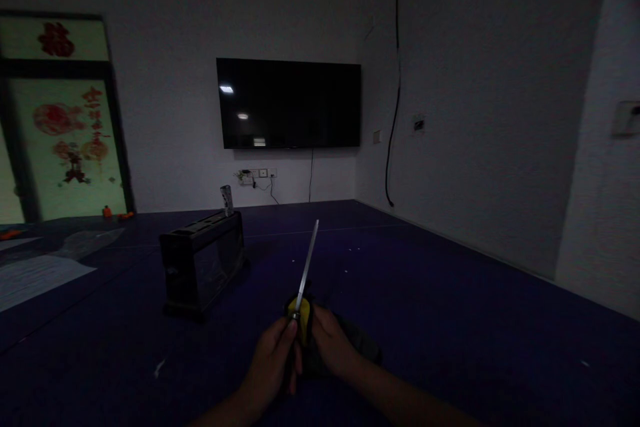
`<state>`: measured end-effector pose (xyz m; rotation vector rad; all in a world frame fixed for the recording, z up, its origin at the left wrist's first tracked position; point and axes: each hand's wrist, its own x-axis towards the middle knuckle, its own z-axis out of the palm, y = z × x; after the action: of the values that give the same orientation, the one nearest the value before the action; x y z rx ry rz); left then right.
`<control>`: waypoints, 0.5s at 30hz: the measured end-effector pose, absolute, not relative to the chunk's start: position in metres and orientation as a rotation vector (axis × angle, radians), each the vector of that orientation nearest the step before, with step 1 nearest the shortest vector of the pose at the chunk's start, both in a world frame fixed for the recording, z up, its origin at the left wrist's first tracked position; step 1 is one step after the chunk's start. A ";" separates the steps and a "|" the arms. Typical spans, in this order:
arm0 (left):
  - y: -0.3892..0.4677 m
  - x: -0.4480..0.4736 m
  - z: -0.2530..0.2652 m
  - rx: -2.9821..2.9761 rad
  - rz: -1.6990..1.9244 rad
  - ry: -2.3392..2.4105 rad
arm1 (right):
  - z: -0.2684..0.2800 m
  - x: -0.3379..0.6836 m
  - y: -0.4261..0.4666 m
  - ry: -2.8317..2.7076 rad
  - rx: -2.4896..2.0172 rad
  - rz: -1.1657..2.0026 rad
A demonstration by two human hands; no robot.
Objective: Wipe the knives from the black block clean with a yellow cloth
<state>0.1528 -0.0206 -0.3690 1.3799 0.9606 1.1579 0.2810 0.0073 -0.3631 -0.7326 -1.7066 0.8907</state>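
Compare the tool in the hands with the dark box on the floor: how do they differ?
The tool is thin, with a pale metal shaft and yellow-and-black handle; the box is bulky and dark all over. The tool is held up, tilted, in the left hand and right hand; the box sits on the floor, untouched. The box has slots on top with one item sticking out. Both are dimly lit.

Screwdriver point(306, 267) shaft shiny metal; handle yellow plastic; floor point(450, 307) matt.
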 end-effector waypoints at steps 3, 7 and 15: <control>-0.023 0.153 -0.368 1.389 1.151 0.975 | -0.366 0.281 0.009 -1.705 -0.750 0.895; -0.023 0.153 -0.369 1.435 1.193 1.036 | -0.371 0.280 0.012 -1.701 -0.784 0.844; -0.020 0.147 -0.369 1.491 1.369 1.190 | -0.374 0.282 0.013 -1.808 -0.816 0.638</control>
<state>0.1474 -0.0195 -0.3689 1.4908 1.1896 1.3692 0.2824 0.0130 -0.3736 -0.8160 -1.8075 0.6377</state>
